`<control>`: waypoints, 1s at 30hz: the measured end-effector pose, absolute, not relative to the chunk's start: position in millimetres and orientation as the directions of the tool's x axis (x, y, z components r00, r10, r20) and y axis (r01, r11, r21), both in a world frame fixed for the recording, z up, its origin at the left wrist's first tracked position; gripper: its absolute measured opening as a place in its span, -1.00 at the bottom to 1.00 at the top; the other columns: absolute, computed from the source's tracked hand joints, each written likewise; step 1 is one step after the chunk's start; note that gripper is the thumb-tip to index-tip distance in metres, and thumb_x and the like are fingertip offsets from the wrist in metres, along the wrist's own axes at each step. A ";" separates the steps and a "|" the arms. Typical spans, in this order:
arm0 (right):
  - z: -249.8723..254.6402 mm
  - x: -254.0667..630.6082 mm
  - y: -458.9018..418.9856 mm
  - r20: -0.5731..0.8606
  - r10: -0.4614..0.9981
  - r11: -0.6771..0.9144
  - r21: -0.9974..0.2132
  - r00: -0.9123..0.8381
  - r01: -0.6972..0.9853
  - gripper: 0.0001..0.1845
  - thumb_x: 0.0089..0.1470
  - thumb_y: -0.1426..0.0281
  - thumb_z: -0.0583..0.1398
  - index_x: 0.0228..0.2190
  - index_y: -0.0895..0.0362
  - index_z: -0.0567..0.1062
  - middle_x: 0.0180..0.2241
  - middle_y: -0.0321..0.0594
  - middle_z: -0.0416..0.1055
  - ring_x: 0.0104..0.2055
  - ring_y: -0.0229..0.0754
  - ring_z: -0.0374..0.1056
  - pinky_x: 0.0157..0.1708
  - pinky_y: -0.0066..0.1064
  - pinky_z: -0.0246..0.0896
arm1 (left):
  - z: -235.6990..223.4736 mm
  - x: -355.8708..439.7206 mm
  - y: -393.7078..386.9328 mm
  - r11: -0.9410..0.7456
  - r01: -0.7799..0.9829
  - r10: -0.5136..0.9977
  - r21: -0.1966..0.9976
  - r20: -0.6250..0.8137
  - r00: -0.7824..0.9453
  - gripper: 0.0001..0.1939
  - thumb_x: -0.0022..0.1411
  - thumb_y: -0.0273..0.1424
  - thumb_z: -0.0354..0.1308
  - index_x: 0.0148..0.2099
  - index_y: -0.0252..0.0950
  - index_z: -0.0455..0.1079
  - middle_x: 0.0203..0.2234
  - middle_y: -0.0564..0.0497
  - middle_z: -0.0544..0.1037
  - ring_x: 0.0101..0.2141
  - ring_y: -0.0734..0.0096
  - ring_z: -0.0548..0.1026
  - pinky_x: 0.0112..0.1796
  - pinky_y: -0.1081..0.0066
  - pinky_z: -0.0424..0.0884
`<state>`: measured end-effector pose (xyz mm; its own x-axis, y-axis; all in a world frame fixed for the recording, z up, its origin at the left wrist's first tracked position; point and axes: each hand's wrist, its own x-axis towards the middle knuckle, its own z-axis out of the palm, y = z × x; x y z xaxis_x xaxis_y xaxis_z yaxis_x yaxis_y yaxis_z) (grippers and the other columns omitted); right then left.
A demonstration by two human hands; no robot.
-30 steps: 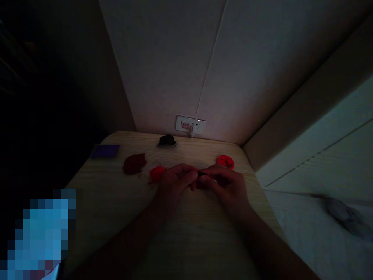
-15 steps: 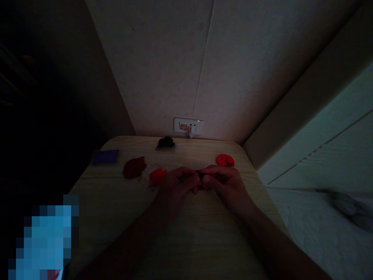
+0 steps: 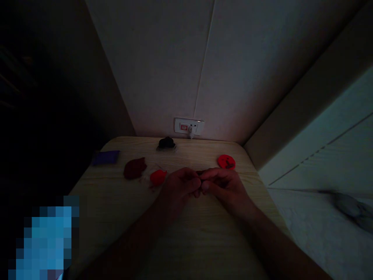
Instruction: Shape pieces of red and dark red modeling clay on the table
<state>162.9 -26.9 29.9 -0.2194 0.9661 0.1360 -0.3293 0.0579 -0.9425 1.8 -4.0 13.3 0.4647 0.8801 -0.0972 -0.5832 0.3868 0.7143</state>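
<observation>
The room is dim. My left hand and my right hand meet over the middle of a light wooden table, fingers pinched together on a small dark piece between them. Its shape is too dark to make out. A bright red lump lies just left of my left hand. A red disc with dark marks sits just beyond my right hand.
A dark red lump, a purple slab and a black lump lie further back on the table. A wall socket is behind. A pale bed surface lies to the right.
Both hands stayed pinched together on the small piece and shifted only slightly toward me. The view has tilted a little.
</observation>
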 end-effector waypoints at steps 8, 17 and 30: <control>30.2 162.5 -27.0 0.104 0.976 0.043 -0.952 -0.191 -0.302 -0.84 0.00 0.41 0.47 -0.30 0.10 0.69 -0.42 -0.23 0.66 -0.40 -0.24 0.58 -0.35 -0.46 0.53 | 15.4 1.7 -5.0 0.353 -0.588 0.899 0.728 -0.091 0.428 -0.70 -0.05 -0.36 0.53 -0.38 -0.33 0.47 -0.61 0.08 0.54 -0.57 0.55 0.43 -0.47 0.50 0.30; 29.0 161.5 -27.2 0.116 0.977 0.054 -0.946 -0.177 -0.321 -0.83 -0.01 0.42 0.47 -0.30 0.10 0.69 -0.42 -0.23 0.67 -0.40 -0.22 0.59 -0.31 -0.40 0.56 | 12.6 1.8 -4.9 0.337 -0.589 0.906 0.734 -0.082 0.415 -0.66 -0.07 -0.35 0.55 -0.35 -0.32 0.45 -0.57 0.09 0.55 -0.55 0.54 0.45 -0.47 0.50 0.30; 27.5 163.5 -27.8 0.115 0.970 0.038 -0.941 -0.213 -0.335 -0.83 0.02 0.38 0.47 -0.28 0.09 0.69 -0.38 -0.22 0.66 -0.39 -0.21 0.57 -0.32 -0.36 0.54 | 11.1 0.7 -3.7 0.410 -0.575 0.877 0.708 -0.133 0.461 -0.62 -0.07 -0.26 0.56 -0.35 -0.33 0.47 -0.56 0.05 0.55 -0.56 0.51 0.45 -0.47 0.48 0.31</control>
<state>163.5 -27.8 27.5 -0.2127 0.9703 0.1152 -0.3355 0.0383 -0.9413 0.7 -3.7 11.1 0.4610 0.8773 -0.1334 -0.5754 0.4100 0.7077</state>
